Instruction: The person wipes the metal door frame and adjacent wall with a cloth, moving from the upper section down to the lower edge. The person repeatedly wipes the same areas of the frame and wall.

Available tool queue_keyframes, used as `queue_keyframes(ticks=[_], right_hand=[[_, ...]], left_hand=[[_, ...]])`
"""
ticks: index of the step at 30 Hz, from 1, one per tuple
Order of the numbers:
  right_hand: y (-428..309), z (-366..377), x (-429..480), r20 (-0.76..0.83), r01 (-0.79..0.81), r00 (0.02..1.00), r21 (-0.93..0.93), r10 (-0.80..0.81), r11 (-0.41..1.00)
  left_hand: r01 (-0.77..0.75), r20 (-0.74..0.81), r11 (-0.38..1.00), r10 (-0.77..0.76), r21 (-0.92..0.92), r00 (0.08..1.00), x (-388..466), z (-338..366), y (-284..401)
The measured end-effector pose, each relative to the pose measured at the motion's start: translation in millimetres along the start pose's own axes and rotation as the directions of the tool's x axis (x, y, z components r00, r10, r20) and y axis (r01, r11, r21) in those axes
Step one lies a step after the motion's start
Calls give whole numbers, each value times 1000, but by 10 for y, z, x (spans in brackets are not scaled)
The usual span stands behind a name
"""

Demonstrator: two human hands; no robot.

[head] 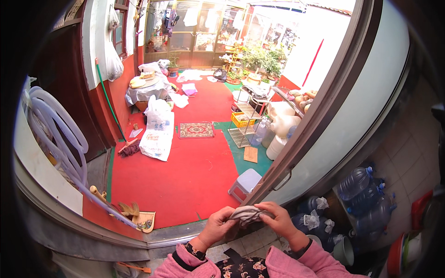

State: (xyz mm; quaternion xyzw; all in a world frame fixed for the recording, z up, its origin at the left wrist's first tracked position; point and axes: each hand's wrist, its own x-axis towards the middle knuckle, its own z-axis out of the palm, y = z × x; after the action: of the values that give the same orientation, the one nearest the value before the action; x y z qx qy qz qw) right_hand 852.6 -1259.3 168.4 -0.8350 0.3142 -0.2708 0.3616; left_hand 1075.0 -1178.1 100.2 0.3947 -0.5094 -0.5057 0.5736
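A twisted, wet-looking grey cloth (247, 214) is held between my two hands at the lower middle of the view. My left hand (218, 224) grips its left end, and my right hand (278, 218) is closed around its right end. Both hands are in front of the doorway, just over the metal sill (177, 239). Pink sleeves cover my forearms. The sliding door's frame (288, 153) rises right behind the right hand, with a curved handle on it.
Beyond the sill lies a red carpet (187, 184) with a patterned mat (196, 130). A grey plastic stool (247, 181) stands by the door. Large water bottles (373, 212) and a green bucket (343, 250) are at the right. A hose coil (59, 125) and dustpan (147, 220) are at the left.
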Motion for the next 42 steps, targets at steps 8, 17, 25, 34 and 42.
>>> queue_keyframes(ticks=[8, 17, 25, 34, 42], right_hand=[[29, 298, -77, 9, 36, 999, 132, -38, 991], [510, 98, -384, -97, -116, 985, 227, 141, 967], [801, -329, -698, -377, -240, 860, 294, 342, 925], [672, -416, -768, -459, -154, 865, 140, 202, 978], [265, -608, -363, -532, -31, 842, 117, 89, 993]], left_hand=[[-88, 74, 988, 98, -124, 992, 102, 222, 101], [-117, 117, 923, 79, 367, 990, 168, 204, 212], [-283, 112, 837, 262, 468, 959, 801, 329, 497], [-367, 179, 664, 336, 651, 925, 1014, 724, 513], [-394, 262, 668, 294, 632, 919, 831, 672, 419]])
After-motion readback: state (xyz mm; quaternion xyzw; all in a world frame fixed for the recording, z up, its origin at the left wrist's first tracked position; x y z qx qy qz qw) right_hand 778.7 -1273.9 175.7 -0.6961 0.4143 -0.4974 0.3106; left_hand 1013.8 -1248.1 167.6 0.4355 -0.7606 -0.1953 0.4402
